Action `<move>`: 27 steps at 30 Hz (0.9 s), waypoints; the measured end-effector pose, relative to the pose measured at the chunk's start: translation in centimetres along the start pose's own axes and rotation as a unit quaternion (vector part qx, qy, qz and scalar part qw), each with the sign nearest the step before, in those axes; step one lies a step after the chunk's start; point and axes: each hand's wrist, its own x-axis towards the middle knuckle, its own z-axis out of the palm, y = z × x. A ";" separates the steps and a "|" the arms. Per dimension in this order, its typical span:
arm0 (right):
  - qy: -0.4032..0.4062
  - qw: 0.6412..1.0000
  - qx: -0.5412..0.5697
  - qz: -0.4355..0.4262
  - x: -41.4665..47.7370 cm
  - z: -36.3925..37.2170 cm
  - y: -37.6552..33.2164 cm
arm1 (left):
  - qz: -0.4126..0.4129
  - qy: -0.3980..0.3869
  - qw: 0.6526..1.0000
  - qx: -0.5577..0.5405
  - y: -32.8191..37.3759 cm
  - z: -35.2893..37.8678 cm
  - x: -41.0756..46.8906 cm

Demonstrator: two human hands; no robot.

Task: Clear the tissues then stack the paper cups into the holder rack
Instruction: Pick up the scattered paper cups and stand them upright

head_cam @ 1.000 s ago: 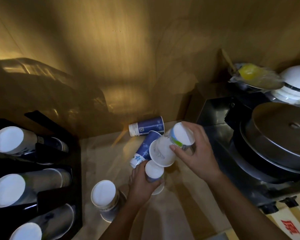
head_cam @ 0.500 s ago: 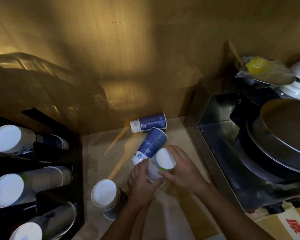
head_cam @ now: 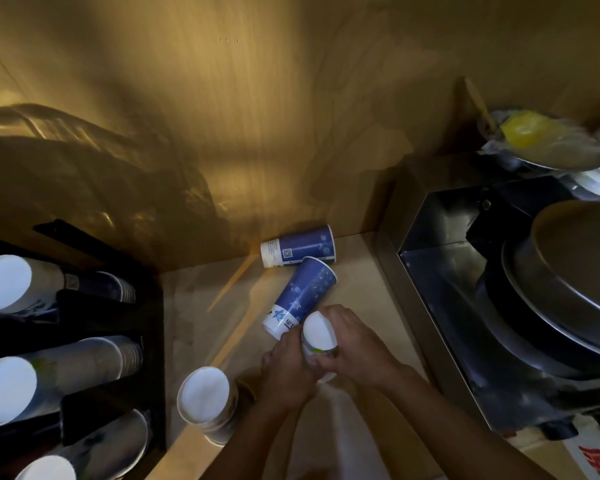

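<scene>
Cups are what I am working on, and the ones in my hands have changed most: a second ago my right hand (head_cam: 352,344) held one cup tilted and apart, above the cup in my left hand (head_cam: 286,367); now the two are pushed together into one short stack (head_cam: 318,341), bottom up, low over the counter (head_cam: 368,282). Both hands are clamped around that stack, left from the side, right over the top edge. I judge the nesting step is about finished, so this stack should soon be ready for the black rack (head_cam: 111,341) at my left, where rows of cups already lie on their sides.

Still loose are two blue cups lying on their sides: one (head_cam: 300,297) just beside my hands, another (head_cam: 298,250) against the back wall. A separate stack (head_cam: 207,403) stands upside down near the rack. I see no tissues.

As for writing, the far blue cup carries a small square code and fine print I cannot read. The near one shows a star-like mark near its base. A red character sits on a label (head_cam: 594,464) at the bottom right.
</scene>
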 end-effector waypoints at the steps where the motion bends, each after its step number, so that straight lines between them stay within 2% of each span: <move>1: 0.006 1.000 -0.001 0.002 0.1 0.1 -0.1 | 0.000 -0.030 1.000 0.006 0.3 -0.3 0.0; 3: 0.014 1.000 -0.012 0.000 0.3 0.0 -0.1 | -0.009 -0.071 0.995 0.075 0.9 -1.2 -0.2; 6: -0.005 0.999 -0.035 -0.003 0.6 -0.6 0.2 | -0.001 -0.053 0.969 0.241 2.6 -3.7 -0.6; 10: -0.022 1.000 -0.017 -0.008 1.9 -2.3 0.0 | 0.005 -0.011 0.986 0.166 5.5 -7.3 -0.6; 13: 0.000 0.999 -0.003 -0.041 3.8 -3.7 -0.6 | 0.018 0.025 0.983 0.180 6.5 -9.3 0.6; 15: 0.010 0.999 -0.013 -0.049 5.5 -4.5 -0.9 | -0.004 0.020 0.982 0.186 6.3 -9.9 2.0; 19: 0.016 0.998 -0.038 -0.053 9.3 -5.0 -1.0 | -0.059 -0.024 0.974 0.219 4.4 -9.7 5.6; 22: 0.000 0.997 -0.059 -0.041 12.3 -4.6 -0.7 | -0.102 -0.102 0.965 0.218 2.6 -8.6 8.2; 25: -0.024 0.994 -0.096 -0.045 15.3 -3.9 -0.1 | -0.161 -0.205 0.932 0.252 1.3 -7.3 10.1; 27: -0.043 0.990 -0.121 -0.053 17.1 -3.2 0.5 | -0.179 -0.241 0.910 0.284 0.9 -6.6 11.1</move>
